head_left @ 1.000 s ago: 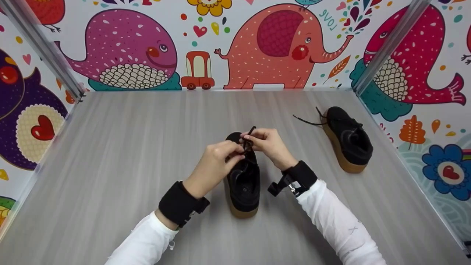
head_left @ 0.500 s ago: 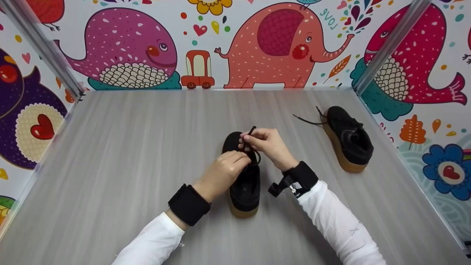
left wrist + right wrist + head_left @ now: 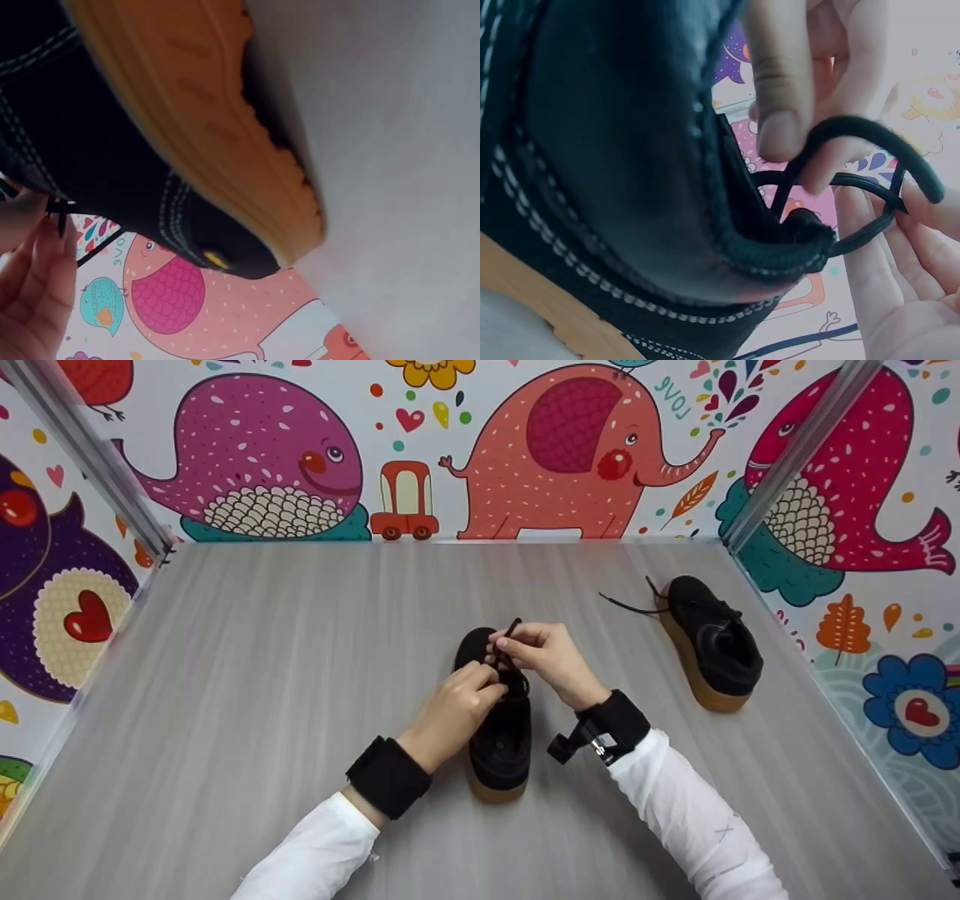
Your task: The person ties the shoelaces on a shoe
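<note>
Two hands at work on one lace (image 3: 855,126), and it's fine finger stuff! The right hand (image 3: 545,651) has it in a thumb-and-finger pinch above the laced front of the near shoe (image 3: 501,757), which sits upright on the bench (image 3: 262,660), toe pointing away from the person. The left hand (image 3: 454,708) is curled in just beside, thumb and finger close together, apparently nipping the lace too, by the right wrist view. Between them stands a loose loop (image 3: 866,240), so here's the craft: hold that right-hand pinch steady, keep the loop round, and let the left fingertips do the guiding. Tug too soon and it could collapse or snag. Best to keep the pull even and low, I'd judge, so the shoe stays planted. Well apart to the right, the other shoe (image 3: 716,656) waits, lace trailing.
</note>
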Demonstrator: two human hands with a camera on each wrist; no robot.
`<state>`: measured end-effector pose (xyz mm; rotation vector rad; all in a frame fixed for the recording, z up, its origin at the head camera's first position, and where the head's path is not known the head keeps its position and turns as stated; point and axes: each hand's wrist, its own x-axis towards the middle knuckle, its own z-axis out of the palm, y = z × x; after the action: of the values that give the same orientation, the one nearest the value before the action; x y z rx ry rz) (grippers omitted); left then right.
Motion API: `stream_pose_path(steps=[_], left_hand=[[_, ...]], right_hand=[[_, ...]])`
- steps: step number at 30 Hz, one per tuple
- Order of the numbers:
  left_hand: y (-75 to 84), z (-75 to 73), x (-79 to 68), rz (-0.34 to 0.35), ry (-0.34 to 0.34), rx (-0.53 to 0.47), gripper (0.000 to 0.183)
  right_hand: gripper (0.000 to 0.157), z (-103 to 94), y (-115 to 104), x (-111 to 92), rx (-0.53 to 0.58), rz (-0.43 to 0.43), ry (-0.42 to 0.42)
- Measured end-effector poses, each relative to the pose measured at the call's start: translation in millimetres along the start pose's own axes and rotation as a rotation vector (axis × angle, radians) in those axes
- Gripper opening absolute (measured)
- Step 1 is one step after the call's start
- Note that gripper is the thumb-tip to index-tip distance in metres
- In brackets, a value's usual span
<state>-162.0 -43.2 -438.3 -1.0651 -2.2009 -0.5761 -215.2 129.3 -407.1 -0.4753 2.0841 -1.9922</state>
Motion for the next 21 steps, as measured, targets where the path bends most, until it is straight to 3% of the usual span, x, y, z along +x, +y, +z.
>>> stream_pose_path(steps=[6, 9, 14, 17, 21], left_hand=[[-2.7, -0.7, -2.7, -0.010, 0.011, -0.063, 0.015], [-7.8, -5.8, -3.6, -0.011, 0.054, -0.140, 0.014], [-24.6, -8.8, -3.6, -0.105, 0.135, -0.255, 0.011], [-34.3, -3.0, -3.6, -0.155, 0.123, -0.291, 0.008], [-42.7, 8.1, -2.8, -0.172, 0.069, -0.354, 0.005]], right_hand=[[0.017, -0.2, 0, -1, -0.010, -0.005, 0.008], [0.021, 0.3, 0, -1, -0.005, -0.006, -0.004], [0.026, -0.1, -1, -2, 0.004, -0.004, -0.003], [0.027, -0.5, -1, -2, -0.003, -0.004, -0.003], [0.028, -0.6, -1, -2, 0.002, -0.007, -0.007]])
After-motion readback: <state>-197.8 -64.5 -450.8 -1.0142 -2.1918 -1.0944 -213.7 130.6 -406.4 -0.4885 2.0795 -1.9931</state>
